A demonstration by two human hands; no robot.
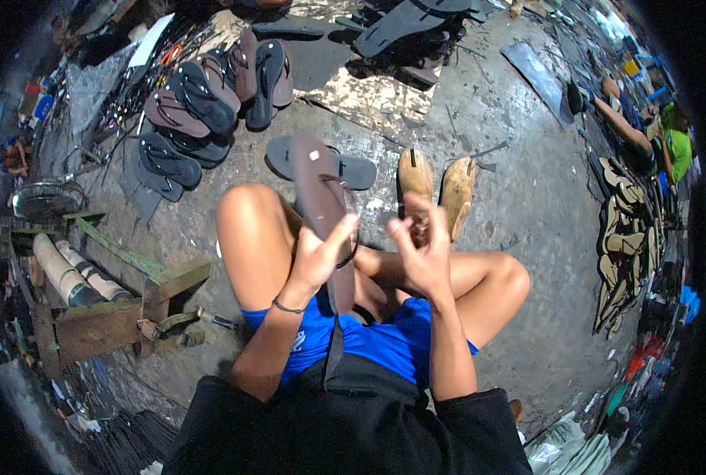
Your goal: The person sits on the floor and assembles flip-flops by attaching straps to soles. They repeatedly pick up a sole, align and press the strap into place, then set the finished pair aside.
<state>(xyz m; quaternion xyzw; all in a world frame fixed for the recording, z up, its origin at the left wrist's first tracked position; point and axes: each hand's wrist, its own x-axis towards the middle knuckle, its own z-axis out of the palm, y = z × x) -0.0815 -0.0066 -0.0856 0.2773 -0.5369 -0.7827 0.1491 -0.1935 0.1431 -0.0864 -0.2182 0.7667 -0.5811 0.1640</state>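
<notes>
My left hand (318, 260) grips a brown flip-flop (317, 186), which stands toe-up over my lap with its sole side-on and a dark strap on its right. My right hand (426, 247) is raised beside it with fingers curled. Something dark reddish-brown shows between those fingers, too blurred to name. Just beyond my right hand, two wooden shoe lasts (457, 188) rest on the floor, the left one partly behind the hand. Black flip-flops (357, 172) lie on the floor behind the brown one, partly covered by it.
Black and brown flip-flops (204, 96) are heaped at the far left. More black soles (400, 28) lie at the far middle. A wooden stand (100, 328) and a fan (50, 198) are on the left. Tan sandals (626, 241) line the right, near another person (676, 142).
</notes>
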